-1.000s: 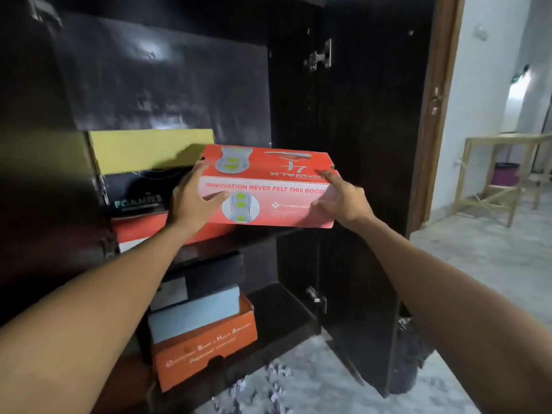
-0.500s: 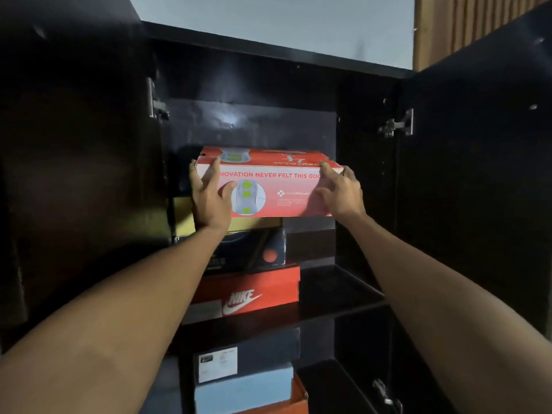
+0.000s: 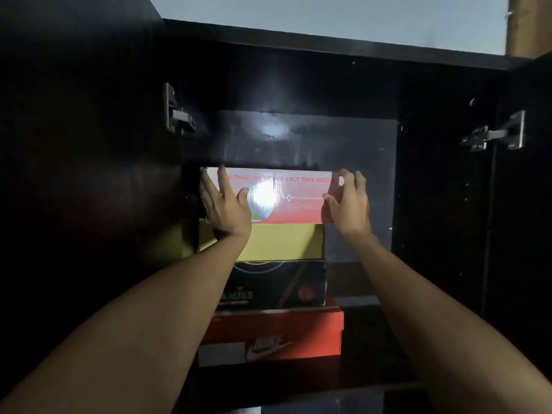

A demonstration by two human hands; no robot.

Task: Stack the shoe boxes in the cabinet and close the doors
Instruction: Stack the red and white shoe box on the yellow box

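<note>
Two bare forearms reach up and forward from the bottom corners of the view into a dark cabinet [image 3: 298, 70] whose doors stand swung out to either side.

Below the wrists, lowest in the pile, a red box with a white swoosh [image 3: 274, 336] lies on the shelf [image 3: 373, 380]. On top of it, still under the hands, sits a black box [image 3: 277, 285], and on that a yellow box [image 3: 268, 242], which lies directly beneath both palms.

The left hand [image 3: 225, 204] lies flat against the left part of the front face of the red and white shoe box [image 3: 286, 198], fingers straight and spread, fingertips up at the box's top edge. The right hand [image 3: 349, 201] is at the box's right end, fingers curved over the top right corner and thumb against the front face; how firmly it grips cannot be told. The two hands are well apart, one at each end of the box. The box sits level on the yellow one, topmost of the four, its front bearing red lettering and a bright glare patch between the hands.

Beyond the hands, the glossy back panel [image 3: 343, 144] reflects light. Out to the left of the left hand is a metal hinge [image 3: 176, 115]; out to the right of the right hand, another hinge [image 3: 495, 134].
</note>
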